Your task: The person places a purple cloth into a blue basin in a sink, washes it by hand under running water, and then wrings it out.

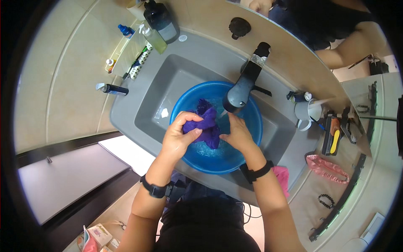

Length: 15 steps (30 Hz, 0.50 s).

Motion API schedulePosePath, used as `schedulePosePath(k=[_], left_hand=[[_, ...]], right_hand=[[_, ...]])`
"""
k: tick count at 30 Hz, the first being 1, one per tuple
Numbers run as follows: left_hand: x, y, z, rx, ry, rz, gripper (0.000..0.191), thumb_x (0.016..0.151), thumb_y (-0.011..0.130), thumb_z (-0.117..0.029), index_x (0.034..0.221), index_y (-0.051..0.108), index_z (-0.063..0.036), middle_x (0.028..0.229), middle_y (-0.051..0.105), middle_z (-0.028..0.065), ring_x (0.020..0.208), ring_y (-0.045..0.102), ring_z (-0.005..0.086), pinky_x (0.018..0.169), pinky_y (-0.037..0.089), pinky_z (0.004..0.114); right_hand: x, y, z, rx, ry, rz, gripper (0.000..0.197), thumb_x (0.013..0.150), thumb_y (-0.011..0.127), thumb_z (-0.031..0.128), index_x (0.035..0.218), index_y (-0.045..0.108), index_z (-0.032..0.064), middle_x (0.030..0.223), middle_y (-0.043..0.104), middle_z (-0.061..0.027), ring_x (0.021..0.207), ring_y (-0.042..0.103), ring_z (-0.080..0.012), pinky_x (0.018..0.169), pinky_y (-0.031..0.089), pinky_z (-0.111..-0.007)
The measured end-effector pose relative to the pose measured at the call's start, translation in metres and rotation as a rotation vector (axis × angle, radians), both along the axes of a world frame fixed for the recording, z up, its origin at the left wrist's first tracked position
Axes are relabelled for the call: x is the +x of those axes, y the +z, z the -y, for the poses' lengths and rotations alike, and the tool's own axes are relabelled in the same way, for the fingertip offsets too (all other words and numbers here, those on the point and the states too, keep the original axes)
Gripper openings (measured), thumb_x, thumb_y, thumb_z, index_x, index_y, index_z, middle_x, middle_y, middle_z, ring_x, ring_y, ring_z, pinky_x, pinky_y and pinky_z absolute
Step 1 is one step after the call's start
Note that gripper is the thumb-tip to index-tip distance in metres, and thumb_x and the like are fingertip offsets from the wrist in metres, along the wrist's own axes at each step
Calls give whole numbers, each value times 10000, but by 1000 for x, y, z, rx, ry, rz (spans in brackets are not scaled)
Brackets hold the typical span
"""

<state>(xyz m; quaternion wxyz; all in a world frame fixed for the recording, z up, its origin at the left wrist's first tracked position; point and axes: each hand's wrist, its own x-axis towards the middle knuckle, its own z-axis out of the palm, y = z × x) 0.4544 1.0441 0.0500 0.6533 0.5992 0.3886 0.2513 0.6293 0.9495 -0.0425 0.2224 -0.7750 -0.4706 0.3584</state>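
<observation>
A bunched, wet purple cloth (206,127) is gripped between the thumb and fingers of my left hand (181,132), over a round blue plastic basin (217,168) with water in it. My right hand (237,132) holds nothing, its thumb and fingers apart, just right of the cloth and below the spout of the black faucet (241,91). The basin stands in a grey sink (157,82). Both wrists wear black straps.
Pump bottles (156,39) and a toothbrush rack (140,63) stand at the back left. On the right are a white mug (305,111), a yellow-handled tool (335,141), a pink headband (327,170) and a pink cloth (281,178) on the sink's edge. A mirror (333,56) hangs behind the faucet.
</observation>
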Motion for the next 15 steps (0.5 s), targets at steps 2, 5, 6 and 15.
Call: schedulePosePath(k=[2, 5, 6, 15], left_hand=[[0, 32, 1, 36, -55, 117, 238, 746, 642, 36, 954, 582, -61, 989, 535, 31, 949, 503, 152, 860, 392, 281], [-3, 71, 5, 98, -113, 290, 241, 736, 661, 17, 948, 581, -63, 980, 548, 41, 948, 503, 158, 876, 378, 287], [-1, 80, 6, 109, -138, 367, 246, 730, 675, 1, 948, 579, -63, 975, 553, 47, 947, 503, 161, 884, 370, 291], [13, 64, -8, -145, 101, 370, 311, 787, 635, -41, 1077, 521, -40, 1068, 532, 44, 1004, 511, 140, 900, 395, 273]], right_hand=[[-6, -1, -5, 93, -16, -43, 901, 610, 779, 141, 1373, 302, 100, 1286, 438, -184, 1219, 368, -372, 1015, 328, -415], [-22, -3, -14, 221, -39, -173, 792, 588, 774, 134, 1296, 422, 94, 1338, 392, -151, 1260, 316, -350, 1035, 316, -400], [-24, -8, -12, 226, -20, -218, 697, 596, 758, 119, 1235, 481, 83, 1328, 401, -142, 1253, 322, -348, 1031, 319, -397], [-6, 17, 55, 94, -159, -766, 414, 677, 704, 187, 1029, 577, 12, 919, 645, -149, 853, 622, -311, 771, 479, -357]])
